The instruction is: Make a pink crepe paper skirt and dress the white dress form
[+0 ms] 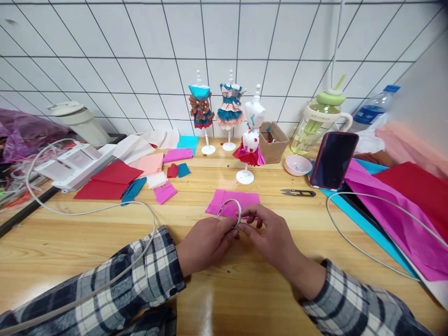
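Observation:
A thin white ring, which looks like a roll of narrow tape point(240, 210), stands upright between my hands. My left hand point(210, 242) is closed round its lower part, thumb on top. From the other side, my right hand point(271, 233) pinches at the ring's right edge with thumb and forefinger, the other fingers curled. Just beyond lies a magenta cloth piece point(250, 198), partly behind the ring and hands. Further back stands a small white dress form point(254, 114) with a red and magenta skirt. Thread snips point(298, 192) lie to the right of the cloth.
Two more dressed forms point(200, 105) stand near the tiled wall. A cardboard box point(275, 149), a pink bowl point(297, 165) and a propped phone point(334, 161) are on the right. Red cloth point(110, 179) and a power strip point(79, 163) lie left. A white cable point(105, 210) crosses my left sleeve.

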Action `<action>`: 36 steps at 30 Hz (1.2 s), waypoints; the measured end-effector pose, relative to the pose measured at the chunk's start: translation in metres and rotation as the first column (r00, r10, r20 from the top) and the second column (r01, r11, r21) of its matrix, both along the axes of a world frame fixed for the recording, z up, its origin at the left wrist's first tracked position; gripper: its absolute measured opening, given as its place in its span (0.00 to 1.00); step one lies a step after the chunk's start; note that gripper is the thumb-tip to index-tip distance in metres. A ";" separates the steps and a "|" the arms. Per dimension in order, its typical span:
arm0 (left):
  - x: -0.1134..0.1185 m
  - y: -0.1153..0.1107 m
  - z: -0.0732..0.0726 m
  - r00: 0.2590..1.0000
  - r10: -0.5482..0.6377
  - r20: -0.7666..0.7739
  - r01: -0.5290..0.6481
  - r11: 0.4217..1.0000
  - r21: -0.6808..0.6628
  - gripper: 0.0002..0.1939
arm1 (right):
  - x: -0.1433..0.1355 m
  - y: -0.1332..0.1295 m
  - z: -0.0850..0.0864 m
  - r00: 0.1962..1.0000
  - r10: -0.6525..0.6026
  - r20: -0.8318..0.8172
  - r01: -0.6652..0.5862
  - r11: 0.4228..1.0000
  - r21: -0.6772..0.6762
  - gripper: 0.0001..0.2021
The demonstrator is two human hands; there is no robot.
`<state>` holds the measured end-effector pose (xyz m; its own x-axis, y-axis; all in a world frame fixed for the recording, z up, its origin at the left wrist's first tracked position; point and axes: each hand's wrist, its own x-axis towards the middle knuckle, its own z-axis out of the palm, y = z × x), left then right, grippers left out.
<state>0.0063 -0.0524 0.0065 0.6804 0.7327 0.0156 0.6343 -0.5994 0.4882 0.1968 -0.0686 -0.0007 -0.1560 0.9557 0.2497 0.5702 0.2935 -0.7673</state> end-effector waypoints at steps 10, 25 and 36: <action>-0.002 0.003 0.003 0.996 0.038 -0.086 -0.033 0.998 0.056 0.14 | 0.003 0.001 -0.002 0.995 -0.021 -0.097 0.021 1.000 -0.003 0.04; -0.004 -0.001 0.005 0.980 0.025 0.198 -0.051 0.991 0.127 0.14 | 0.000 -0.009 0.006 0.985 0.141 0.105 -0.164 0.948 0.273 0.05; -0.051 0.073 -0.004 0.934 0.336 0.126 -0.358 0.877 0.321 0.17 | 0.025 0.007 0.006 0.961 -0.151 -0.233 0.175 0.981 0.085 0.06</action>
<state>-0.0449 0.0211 0.0029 0.3724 0.8655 0.3350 0.8059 -0.4806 0.3458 0.2217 -0.0612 0.0056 0.0711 0.9304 0.3595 0.4341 0.2957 -0.8510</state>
